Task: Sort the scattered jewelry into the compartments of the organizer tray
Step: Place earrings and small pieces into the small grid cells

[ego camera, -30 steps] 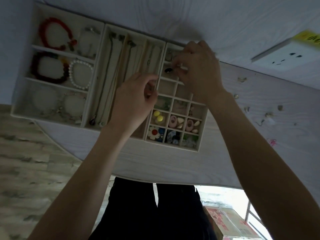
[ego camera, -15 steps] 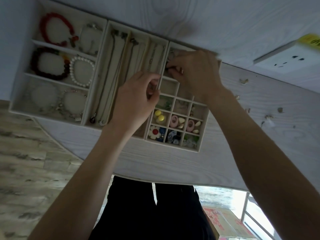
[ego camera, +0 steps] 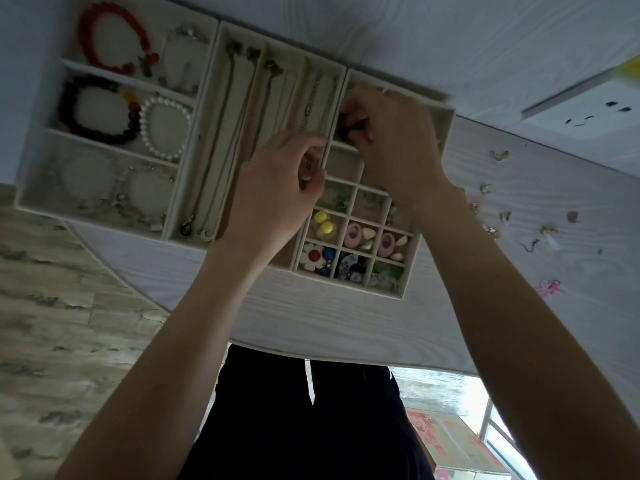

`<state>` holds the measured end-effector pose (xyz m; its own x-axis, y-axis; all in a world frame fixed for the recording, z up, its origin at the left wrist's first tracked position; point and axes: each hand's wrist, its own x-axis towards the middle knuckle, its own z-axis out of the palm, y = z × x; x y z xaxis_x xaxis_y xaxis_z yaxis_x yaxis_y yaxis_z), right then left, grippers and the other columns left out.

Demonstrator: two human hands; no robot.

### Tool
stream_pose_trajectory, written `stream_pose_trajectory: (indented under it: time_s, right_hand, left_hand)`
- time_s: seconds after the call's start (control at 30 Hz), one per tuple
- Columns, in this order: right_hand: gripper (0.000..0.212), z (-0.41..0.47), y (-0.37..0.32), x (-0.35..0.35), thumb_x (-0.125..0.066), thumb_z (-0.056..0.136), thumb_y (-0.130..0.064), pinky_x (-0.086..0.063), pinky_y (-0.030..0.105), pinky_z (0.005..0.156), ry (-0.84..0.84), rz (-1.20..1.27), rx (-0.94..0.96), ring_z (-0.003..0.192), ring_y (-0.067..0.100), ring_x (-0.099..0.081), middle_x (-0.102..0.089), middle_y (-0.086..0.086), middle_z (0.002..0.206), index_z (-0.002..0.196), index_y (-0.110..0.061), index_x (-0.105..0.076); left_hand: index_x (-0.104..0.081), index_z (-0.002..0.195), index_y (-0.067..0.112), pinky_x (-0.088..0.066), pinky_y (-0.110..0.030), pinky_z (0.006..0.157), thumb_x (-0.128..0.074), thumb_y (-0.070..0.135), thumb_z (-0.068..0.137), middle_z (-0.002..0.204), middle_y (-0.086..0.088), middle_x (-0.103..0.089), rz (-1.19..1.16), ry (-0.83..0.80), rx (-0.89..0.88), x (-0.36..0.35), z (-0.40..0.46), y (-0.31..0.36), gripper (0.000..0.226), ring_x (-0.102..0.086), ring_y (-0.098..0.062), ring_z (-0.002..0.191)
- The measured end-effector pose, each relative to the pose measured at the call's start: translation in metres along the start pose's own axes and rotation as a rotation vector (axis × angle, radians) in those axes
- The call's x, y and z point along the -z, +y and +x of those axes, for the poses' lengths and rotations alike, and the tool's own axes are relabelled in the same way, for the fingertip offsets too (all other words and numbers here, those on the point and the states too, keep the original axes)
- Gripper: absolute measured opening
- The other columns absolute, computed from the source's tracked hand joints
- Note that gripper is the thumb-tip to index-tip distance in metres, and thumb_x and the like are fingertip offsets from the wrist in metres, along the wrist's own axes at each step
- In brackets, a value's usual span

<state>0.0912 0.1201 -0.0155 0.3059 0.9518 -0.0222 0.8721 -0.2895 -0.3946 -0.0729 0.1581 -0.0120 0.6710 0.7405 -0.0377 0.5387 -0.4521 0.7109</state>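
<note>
Since half a second ago the right hand [ego camera: 391, 147] has dipped lower into the far corner cell of the cream felt-lined organizer tray [ego camera: 446, 133], fingers pinching a small dark jewelry piece [ego camera: 344, 133]. The left hand [ego camera: 277, 188], fingers curled, pinches something tiny beside the divider. Loose small earrings [ego camera: 498, 154] lie on open whitish wood-grain table [ego camera: 346, 317], right of the tray's edge.

One head-worn camera looks steeply down, close over the organizer tray [ego camera: 194, 216] on the table [ego camera: 346, 320].

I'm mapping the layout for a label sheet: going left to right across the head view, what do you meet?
Red bead bracelet → pearl bracelet → long necklace slots → left hand → right hand → loose small pieces on the table → pink trinket.
</note>
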Motion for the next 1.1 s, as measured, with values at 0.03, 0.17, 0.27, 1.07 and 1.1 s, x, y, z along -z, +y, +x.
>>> stream_pose_trajectory:
  time_s: [0.03, 0.17, 0.27, 1.07, 1.1]
  right_hand:
    - [0.025, 0.000, 0.000, -0.001, -0.059, 0.080, -0.004, -0.050, 0.034, 0.070, 0.015, -0.016, -0.011, 0.087, 0.023, -0.060, -0.069, 0.006, 0.094, 0.104, -0.013, -0.059]
    - [0.024, -0.002, -0.004, -0.003, -0.055, 0.080, 0.001, -0.045, 0.032, 0.065, 0.085, -0.029, -0.057, 0.088, 0.021, -0.055, -0.070, 0.003, 0.086, 0.099, -0.012, -0.063]
    - [0.016, -0.003, -0.008, -0.003, -0.058, 0.083, -0.003, -0.040, 0.029, 0.063, 0.087, -0.071, -0.071, 0.091, 0.022, -0.053, -0.070, 0.003, 0.088, 0.093, -0.011, -0.068]
    - [0.014, -0.002, -0.012, -0.012, -0.073, 0.076, -0.025, -0.015, 0.016, 0.047, 0.255, -0.144, -0.219, 0.073, 0.017, -0.057, -0.061, 0.005, 0.088, 0.080, -0.013, -0.071]
    - [0.014, -0.001, -0.012, -0.012, -0.074, 0.074, -0.025, -0.017, 0.016, 0.048, 0.265, -0.146, -0.212, 0.071, 0.017, -0.057, -0.061, 0.005, 0.085, 0.077, -0.012, -0.070]
  left_hand:
    - [-0.062, 0.118, 0.015, -0.052, -0.027, 0.083, -0.063, 0.015, 0.089, 0.103, 0.001, -0.064, 0.003, 0.003, -0.003, 0.000, 0.000, 0.000, 0.029, -0.061, -0.008, 0.084]
    - [-0.063, 0.117, 0.013, -0.053, -0.031, 0.083, -0.063, 0.015, 0.088, 0.102, 0.000, -0.064, 0.005, 0.015, -0.009, -0.001, -0.001, 0.000, 0.029, -0.061, -0.010, 0.085]
    - [-0.062, 0.118, 0.015, -0.054, -0.032, 0.082, -0.063, 0.016, 0.089, 0.103, 0.002, -0.063, 0.014, 0.011, -0.006, -0.001, -0.001, 0.000, 0.029, -0.060, -0.008, 0.084]
    - [-0.061, 0.118, 0.014, -0.052, -0.032, 0.083, -0.063, 0.015, 0.089, 0.102, 0.000, -0.063, 0.015, -0.014, 0.008, -0.001, -0.003, -0.002, 0.030, -0.060, -0.012, 0.086]
    - [-0.061, 0.118, 0.014, -0.052, -0.031, 0.083, -0.063, 0.016, 0.089, 0.103, 0.000, -0.063, 0.020, -0.014, 0.005, -0.001, -0.003, -0.002, 0.030, -0.060, -0.011, 0.086]
